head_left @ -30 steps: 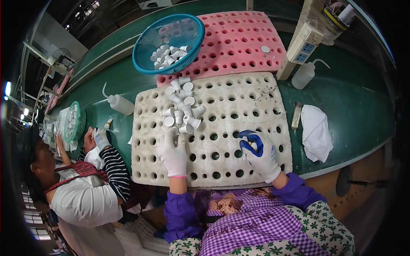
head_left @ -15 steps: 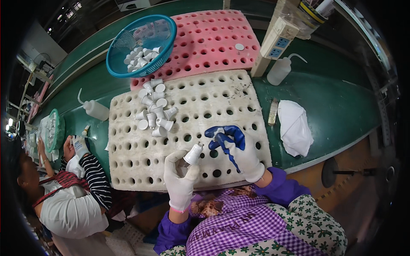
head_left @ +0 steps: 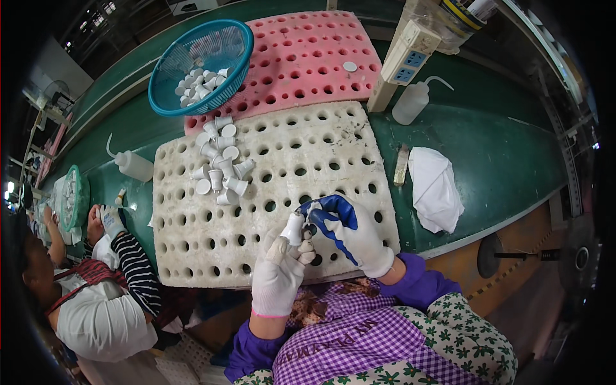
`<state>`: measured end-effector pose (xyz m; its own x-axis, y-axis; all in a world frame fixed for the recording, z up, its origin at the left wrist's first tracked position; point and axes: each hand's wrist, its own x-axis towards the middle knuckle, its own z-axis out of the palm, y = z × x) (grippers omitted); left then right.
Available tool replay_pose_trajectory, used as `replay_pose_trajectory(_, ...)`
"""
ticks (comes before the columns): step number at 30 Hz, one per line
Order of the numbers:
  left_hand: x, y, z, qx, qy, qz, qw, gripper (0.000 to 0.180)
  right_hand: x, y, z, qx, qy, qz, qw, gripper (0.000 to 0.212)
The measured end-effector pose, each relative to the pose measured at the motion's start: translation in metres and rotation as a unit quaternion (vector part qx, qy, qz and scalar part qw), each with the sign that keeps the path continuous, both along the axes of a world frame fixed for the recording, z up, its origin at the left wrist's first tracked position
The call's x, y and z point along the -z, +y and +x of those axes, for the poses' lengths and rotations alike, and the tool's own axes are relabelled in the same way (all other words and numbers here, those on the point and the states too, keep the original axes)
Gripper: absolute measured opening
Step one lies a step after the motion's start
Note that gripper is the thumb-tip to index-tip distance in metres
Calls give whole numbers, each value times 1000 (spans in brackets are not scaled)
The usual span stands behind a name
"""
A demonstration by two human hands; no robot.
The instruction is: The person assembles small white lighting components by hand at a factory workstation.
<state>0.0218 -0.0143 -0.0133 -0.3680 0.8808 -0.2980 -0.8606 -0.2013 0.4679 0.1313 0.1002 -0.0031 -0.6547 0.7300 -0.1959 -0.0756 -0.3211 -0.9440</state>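
Note:
My left hand (head_left: 279, 276), in a white knit glove, is closed around a white spotlight bulb (head_left: 294, 227), its pin end pointing up. My right hand (head_left: 359, 234) wears a white glove with blue on the fingers and thumb. Those blue fingers are pinched together right by the bulb's upper end. Something small and whitish shows between them, too small to name. Both hands are over the near edge of a cream foam board (head_left: 192, 224) full of round holes. Several similar white bulbs (head_left: 221, 168) lie in a loose heap on the board, left of its middle.
A blue plastic basket (head_left: 241, 74) with more white bulbs rests partly on a pink foam board (head_left: 301, 48), which carries a white disc (head_left: 350, 67). Squeeze bottles (head_left: 410, 104), a white cloth (head_left: 435, 192) and a socket post (head_left: 401, 67) stand around. A co-worker (head_left: 102, 314) sits at left.
My left hand has brought the bulb up to the blue fingers of my right hand, and the gap between them has closed. The whole view has shifted slightly.

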Motion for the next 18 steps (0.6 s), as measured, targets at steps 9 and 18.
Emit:
replay_pose_trajectory(9, 6, -1, 5, 33, -221, 18, 975, 39, 26, 3, 1, -16, 37, 20, 999, 17)
replay_pose_trajectory(18, 11, 10, 14, -38, 275, -157, 948, 33, 9, -4, -1, -5, 13, 49, 999, 17)
